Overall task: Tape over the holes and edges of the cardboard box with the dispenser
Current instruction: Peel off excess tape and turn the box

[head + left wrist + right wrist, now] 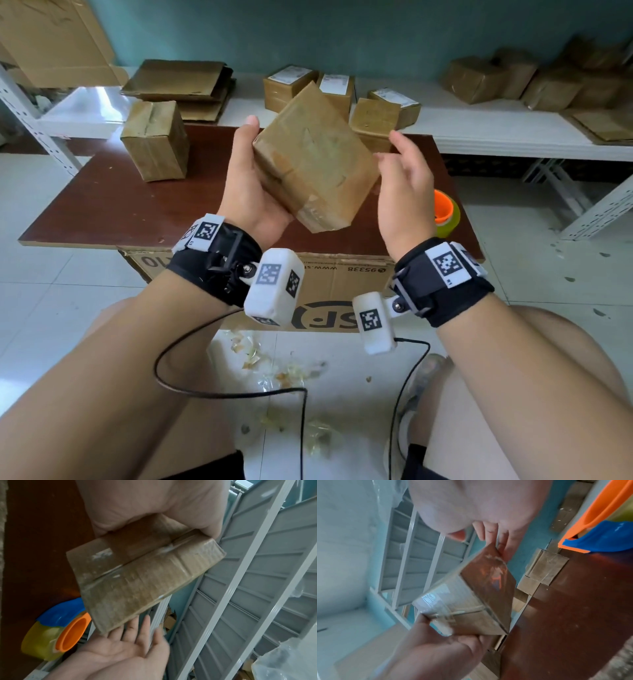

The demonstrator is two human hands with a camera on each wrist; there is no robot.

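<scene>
Above the brown table (pixel 120 205), one cardboard box (pixel 315 164) sits tilted in the left hand (pixel 250 192), fingers wrapped beneath; the right hand (pixel 404 192) hovers just beside it, fingers loosely spread, holding nothing. One dispenser (pixel 445 212) rests at the table's right edge. One taped box (pixel 156 140) stands far-left.

From the left wrist, the box's (pixel 137 577) lower corner nearly meets the right palm (pixel 123 645); the dispenser (pixel 56 631) lies beside.

From the right wrist, the right fingertips (pixel 503 542) reach the box's (pixel 479 595) far corner.

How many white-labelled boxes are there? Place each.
3, on the white shelf behind the held box: left labelled box, middle labelled box, right labelled box. The held box may hide more.
</scene>
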